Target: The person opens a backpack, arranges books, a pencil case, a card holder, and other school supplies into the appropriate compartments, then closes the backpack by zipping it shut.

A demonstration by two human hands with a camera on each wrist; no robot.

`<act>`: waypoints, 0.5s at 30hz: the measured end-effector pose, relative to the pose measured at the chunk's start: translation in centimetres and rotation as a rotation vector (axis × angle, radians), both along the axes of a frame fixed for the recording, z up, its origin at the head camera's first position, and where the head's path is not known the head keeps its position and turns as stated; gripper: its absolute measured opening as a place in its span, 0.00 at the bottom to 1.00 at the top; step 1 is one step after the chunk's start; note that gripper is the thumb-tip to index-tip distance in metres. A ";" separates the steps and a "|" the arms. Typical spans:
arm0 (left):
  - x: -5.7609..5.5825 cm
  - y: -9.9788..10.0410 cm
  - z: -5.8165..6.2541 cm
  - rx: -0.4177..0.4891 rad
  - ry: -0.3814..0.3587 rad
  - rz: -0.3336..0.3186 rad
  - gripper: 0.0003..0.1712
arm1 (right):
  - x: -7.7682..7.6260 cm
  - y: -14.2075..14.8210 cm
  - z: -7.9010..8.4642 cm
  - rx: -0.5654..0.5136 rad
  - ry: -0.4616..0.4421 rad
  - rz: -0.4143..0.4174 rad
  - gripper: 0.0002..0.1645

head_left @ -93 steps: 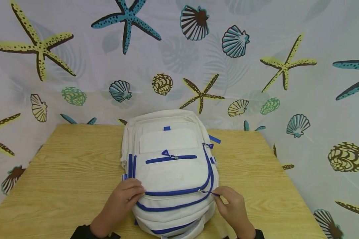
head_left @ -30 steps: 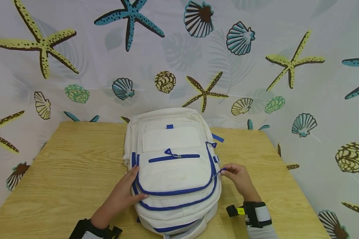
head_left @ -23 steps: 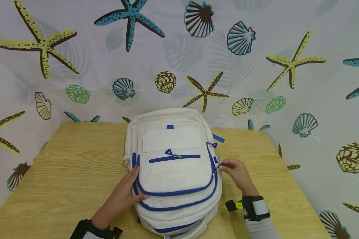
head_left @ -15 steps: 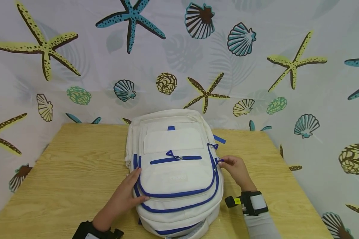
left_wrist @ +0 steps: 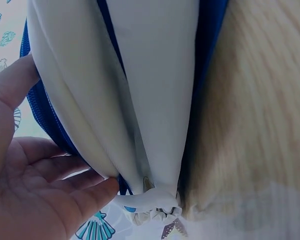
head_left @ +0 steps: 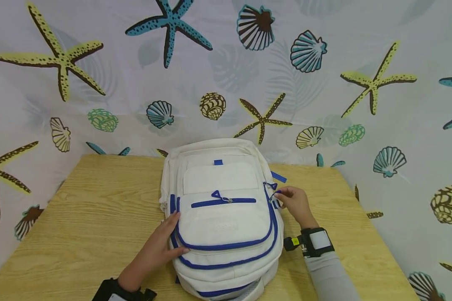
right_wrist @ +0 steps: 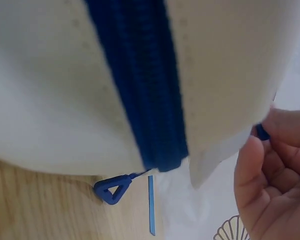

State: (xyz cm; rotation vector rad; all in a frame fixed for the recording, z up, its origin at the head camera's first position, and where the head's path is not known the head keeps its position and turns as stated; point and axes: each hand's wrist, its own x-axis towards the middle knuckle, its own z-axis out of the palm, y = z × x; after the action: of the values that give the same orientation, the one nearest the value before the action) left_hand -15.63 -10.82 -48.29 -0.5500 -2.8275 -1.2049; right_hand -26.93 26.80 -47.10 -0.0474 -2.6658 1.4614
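Note:
A white backpack (head_left: pixel 226 230) with blue zippers lies front up on the wooden table. My left hand (head_left: pixel 154 248) rests against its left side, fingers spread along the edge and thumb on the front; the left wrist view shows its fingers touching the blue zipper edge (left_wrist: pixel 52 122). Beside the bag's upper right edge, my right hand (head_left: pixel 295 205) pinches a small blue zipper pull (head_left: pixel 275 193) between thumb and finger. Only the pull's tip (right_wrist: pixel 262 132) shows in the right wrist view. A blue triangular pull (right_wrist: pixel 110 191) hangs nearby from another zipper.
Another triangular pull (head_left: pixel 216 194) sits on the short front-pocket zipper (head_left: pixel 245 201). A blue strap (head_left: pixel 278 177) sticks out at the upper right. Behind the wooden table (head_left: pixel 109 200) hangs a cloth (head_left: pixel 226 75) printed with shells and starfish.
My right hand has drawn the zipper pull from the lower right corner up the bag's right side. My left hand has gone from holding the lower left edge to lying spread on the left side.

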 end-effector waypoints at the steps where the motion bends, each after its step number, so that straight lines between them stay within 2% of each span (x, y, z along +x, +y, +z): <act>1: 0.0 0.0 0.0 -0.002 0.006 0.000 0.51 | -0.1 0.0 0.0 0.011 -0.004 -0.006 0.11; 8: -0.1 0.1 0.1 -0.015 -0.031 -0.002 0.52 | -0.8 0.0 0.0 0.035 -0.002 -0.035 0.10; 12: 0.0 0.2 0.2 -0.014 -0.046 0.001 0.52 | -1.2 0.0 0.1 0.062 0.008 -0.015 0.09; 15: 0.0 0.2 0.1 -0.014 -0.023 0.003 0.52 | -1.6 -0.1 0.3 0.082 0.022 0.005 0.09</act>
State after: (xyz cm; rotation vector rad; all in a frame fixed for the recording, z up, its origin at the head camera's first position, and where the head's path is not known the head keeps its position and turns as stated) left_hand -15.59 -10.63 -48.21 -0.5358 -2.8569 -1.2002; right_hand -28.51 26.68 -46.83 -0.0177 -2.7071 1.3439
